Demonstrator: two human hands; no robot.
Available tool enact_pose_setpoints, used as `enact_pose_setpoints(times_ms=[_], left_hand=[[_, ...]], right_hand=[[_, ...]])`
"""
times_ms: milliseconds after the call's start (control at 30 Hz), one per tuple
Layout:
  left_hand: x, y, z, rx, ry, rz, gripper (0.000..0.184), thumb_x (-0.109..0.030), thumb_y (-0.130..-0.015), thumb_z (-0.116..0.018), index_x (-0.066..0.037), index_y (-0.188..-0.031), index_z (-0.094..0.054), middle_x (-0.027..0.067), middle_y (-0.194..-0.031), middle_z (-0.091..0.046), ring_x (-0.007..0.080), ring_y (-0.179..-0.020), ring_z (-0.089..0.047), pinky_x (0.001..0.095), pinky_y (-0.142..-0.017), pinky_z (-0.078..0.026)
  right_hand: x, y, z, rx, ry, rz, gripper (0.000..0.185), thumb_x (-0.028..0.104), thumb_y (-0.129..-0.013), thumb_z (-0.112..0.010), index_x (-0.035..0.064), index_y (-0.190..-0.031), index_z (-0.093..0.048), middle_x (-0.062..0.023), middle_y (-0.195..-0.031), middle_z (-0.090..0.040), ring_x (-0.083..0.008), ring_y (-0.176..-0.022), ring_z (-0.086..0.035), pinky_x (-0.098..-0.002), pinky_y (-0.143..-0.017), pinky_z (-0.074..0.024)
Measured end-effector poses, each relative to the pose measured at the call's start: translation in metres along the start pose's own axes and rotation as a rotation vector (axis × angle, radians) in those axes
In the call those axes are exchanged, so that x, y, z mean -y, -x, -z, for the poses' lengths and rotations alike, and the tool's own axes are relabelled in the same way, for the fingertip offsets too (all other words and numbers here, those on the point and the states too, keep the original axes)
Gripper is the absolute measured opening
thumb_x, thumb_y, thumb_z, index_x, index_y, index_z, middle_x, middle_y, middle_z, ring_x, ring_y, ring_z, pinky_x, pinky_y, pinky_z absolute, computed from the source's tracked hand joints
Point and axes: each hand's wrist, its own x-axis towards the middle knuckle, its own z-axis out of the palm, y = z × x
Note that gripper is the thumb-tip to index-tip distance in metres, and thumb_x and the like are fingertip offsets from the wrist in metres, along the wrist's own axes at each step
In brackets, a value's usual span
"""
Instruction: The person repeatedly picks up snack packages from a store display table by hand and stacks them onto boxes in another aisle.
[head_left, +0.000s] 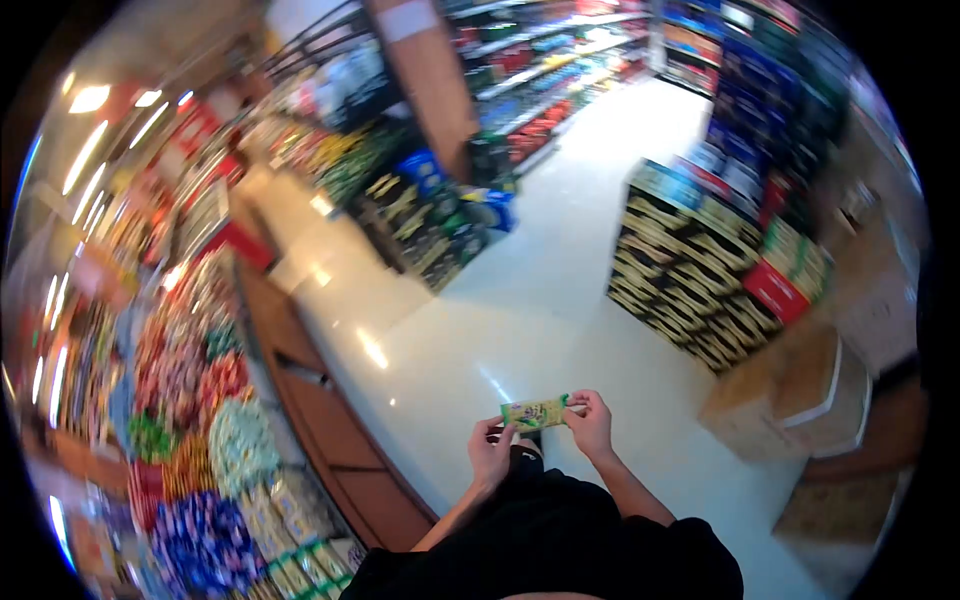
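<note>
Between my two hands is a small flat green-and-yellow snack packet (535, 413), held out in front of my body above the floor. My left hand (490, 448) pinches its left end between thumb and fingers. At the packet's right end, my right hand (590, 420) grips the corner with closed fingertips. The print on the packet is too blurred to read.
To my left runs a brown wooden display counter (335, 420) heaped with wrapped sweets (205, 530). A stack of black-and-gold cartons (680, 270) and brown cardboard boxes (775, 400) stand on the right. Shelves (540, 75) line the back beyond the pale shiny floor (480, 340).
</note>
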Motion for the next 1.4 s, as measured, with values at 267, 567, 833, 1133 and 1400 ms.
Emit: enact_pose_setpoints(times_ms=[267,567,833,1133,1400], left_hand=[[-0.032,-0.059,-0.148,0.451,-0.172,-0.182,0.026,-0.014,-0.083,-0.071,0.002,-0.103,-0.064,0.0124,-0.086,-0.067,0.0167,-0.073,-0.063,0.0292,-0.065,-0.051],[-0.129,-0.119,-0.384,0.832,-0.06,-0.283,0.026,-0.014,-0.085,-0.069,0.001,-0.105,-0.064,0.0106,-0.085,-0.067,0.0145,-0.075,-0.062,0.0278,-0.065,-0.05],[-0.194,-0.143,-0.539,1.125,0.075,-0.493,0.026,-0.009,-0.085,-0.067,0.0,-0.109,-0.062,0.0132,-0.093,-0.065,0.0178,-0.076,-0.064,0.0294,-0.064,-0.051],[-0.215,-0.137,-0.68,1.196,0.015,-0.448,0.03,-0.01,-0.085,-0.066,0.001,-0.112,-0.059,0.014,-0.097,-0.064,0.0208,-0.081,-0.065,0.0311,-0.071,-0.052],[-0.289,-0.166,-0.839,1.06,-0.189,-0.502,0.04,-0.014,-0.087,-0.065,0.004,-0.121,-0.054,0.0174,-0.112,-0.058,0.0233,-0.096,-0.062,0.0328,-0.076,-0.051]], right_hand=[[-0.008,-0.032,0.111,-0.503,0.047,-0.088,0.029,0.003,-0.074,-0.069,0.0019,-0.101,-0.057,-0.005,-0.088,-0.064,-0.0078,-0.066,-0.055,-0.0231,-0.061,-0.0477],[0.034,-0.15,0.292,-0.848,0.271,-0.076,0.029,0.001,-0.072,-0.068,0.0033,-0.099,-0.058,-0.0049,-0.09,-0.065,-0.0087,-0.061,-0.055,-0.0243,-0.058,-0.0466],[0.06,-0.21,0.4,-1.173,0.059,-0.035,0.032,0.002,-0.075,-0.067,0.0024,-0.105,-0.056,-0.0055,-0.095,-0.063,-0.0091,-0.067,-0.055,-0.0237,-0.061,-0.0458],[0.015,-0.274,0.515,-1.216,0.052,-0.059,0.029,0.002,-0.078,-0.065,0.0017,-0.106,-0.056,-0.0054,-0.091,-0.062,-0.0102,-0.075,-0.056,-0.0243,-0.068,-0.0464],[0.034,-0.407,0.659,-0.912,0.22,-0.112,0.027,0.009,-0.084,-0.063,0.0026,-0.109,-0.058,-0.0111,-0.093,-0.065,-0.0181,-0.081,-0.063,-0.0314,-0.071,-0.0498]])
